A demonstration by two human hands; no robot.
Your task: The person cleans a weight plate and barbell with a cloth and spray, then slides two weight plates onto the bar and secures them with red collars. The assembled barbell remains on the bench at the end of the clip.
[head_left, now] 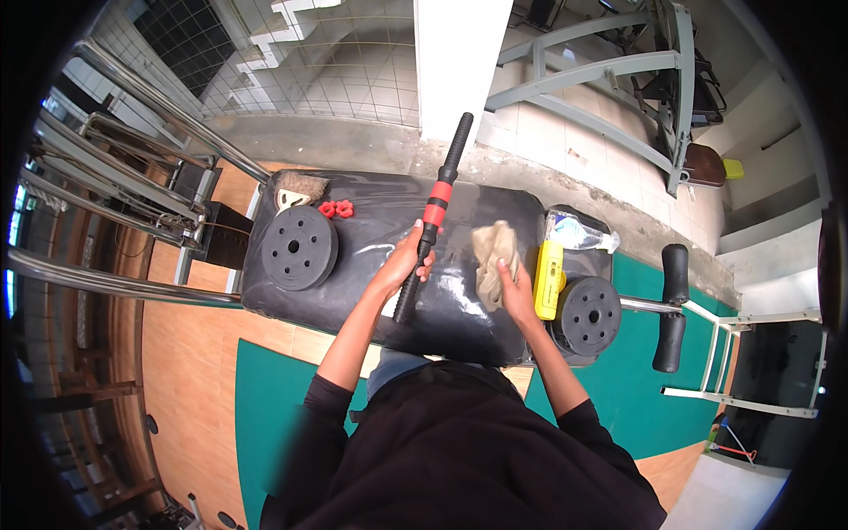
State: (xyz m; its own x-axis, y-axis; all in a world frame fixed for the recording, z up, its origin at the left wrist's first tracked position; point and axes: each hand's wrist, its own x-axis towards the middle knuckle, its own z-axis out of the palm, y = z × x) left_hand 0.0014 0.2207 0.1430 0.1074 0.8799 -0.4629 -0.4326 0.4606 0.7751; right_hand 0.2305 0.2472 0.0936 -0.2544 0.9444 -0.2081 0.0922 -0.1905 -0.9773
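Observation:
A black dumbbell bar (454,152) with a red middle section slants up and away over a black padded bench. My left hand (404,263) wraps round its lower part, below the red section. In my right hand (515,289) is a crumpled beige cloth (495,256), gripped at its right side and apart from the bar. Two red star-shaped collar nuts (336,209) lie on the bench beyond a round black weight plate (299,247) at the left. A second weight plate (588,315) lies to the right of my right hand.
The bench (380,199) also bears a brush (300,188) at its far left, a yellow box-shaped object (548,278) and a clear plastic bottle (579,232). Chrome machine rails (159,102) stand at left. Foam rollers (675,274) jut out at right. Green mats (283,397) cover part of the floor.

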